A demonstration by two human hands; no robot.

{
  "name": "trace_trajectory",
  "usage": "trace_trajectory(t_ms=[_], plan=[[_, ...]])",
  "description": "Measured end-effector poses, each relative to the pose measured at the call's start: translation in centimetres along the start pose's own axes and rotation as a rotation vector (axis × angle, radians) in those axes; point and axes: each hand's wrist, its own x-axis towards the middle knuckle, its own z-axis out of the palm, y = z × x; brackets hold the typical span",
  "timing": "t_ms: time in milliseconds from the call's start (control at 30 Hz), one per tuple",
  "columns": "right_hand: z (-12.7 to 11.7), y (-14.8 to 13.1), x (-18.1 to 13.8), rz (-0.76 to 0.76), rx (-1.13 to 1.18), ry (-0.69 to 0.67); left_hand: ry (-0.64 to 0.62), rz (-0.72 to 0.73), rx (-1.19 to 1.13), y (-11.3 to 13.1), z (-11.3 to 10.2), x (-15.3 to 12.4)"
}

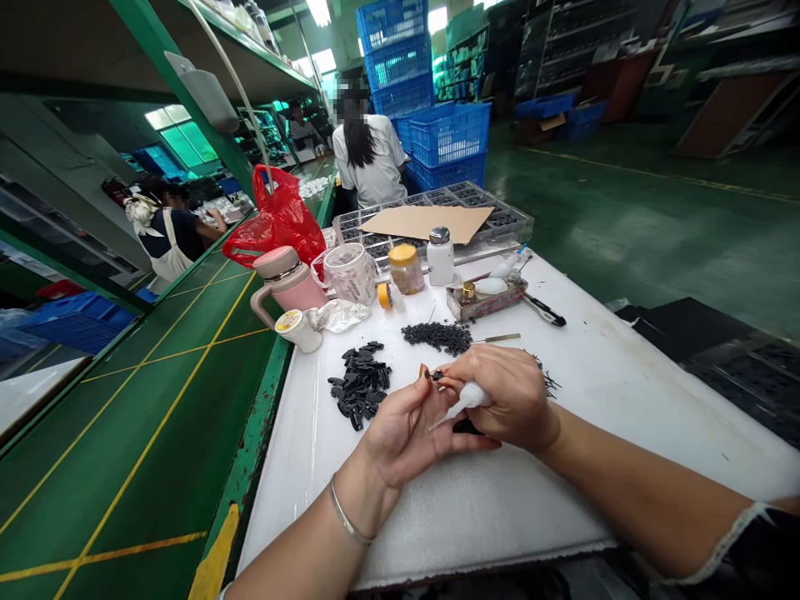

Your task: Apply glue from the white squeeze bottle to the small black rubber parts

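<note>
Running along the left is a green surface marked with yellow lines (168,392), beside a white tabletop (500,525). Near its edge stands a pink, handled insulated mug (298,289). Next comes a loose pile of elongated black plastic parts (361,379). Just right of it, the left hand (406,425) lies palm up, fingers stretched toward the right, its thumb raised to a tiny black piece (437,377); whether that thumb presses on it I cannot tell. This piece sits between the fingertips of both hands, near a heap of small black rings (437,336) behind. Curled fingers of the right hand (512,396) grip a white squeeze bottle with a thin nozzle (473,396), which points down-left over the left palm. Farther right lies a black-handled cutter (548,313).
</note>
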Motion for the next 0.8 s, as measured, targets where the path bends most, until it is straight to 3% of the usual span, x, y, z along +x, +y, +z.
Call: trace_trajectory(t_ms=[267,567,800], plan=[[-0.5,0.0,0.5,0.211,0.060,0.020,0.067,0.051,0.069,0.1,-0.3,0.4],[-1.0,-0.1,0.6,0.390,0.092,-0.052,0.311,0.359,0.188,0.5,-0.5,0.5],[-0.8,-0.6,0.9,0.431,0.168,-0.088,0.287,0.315,0.158,0.8,-1.1,0.6]])
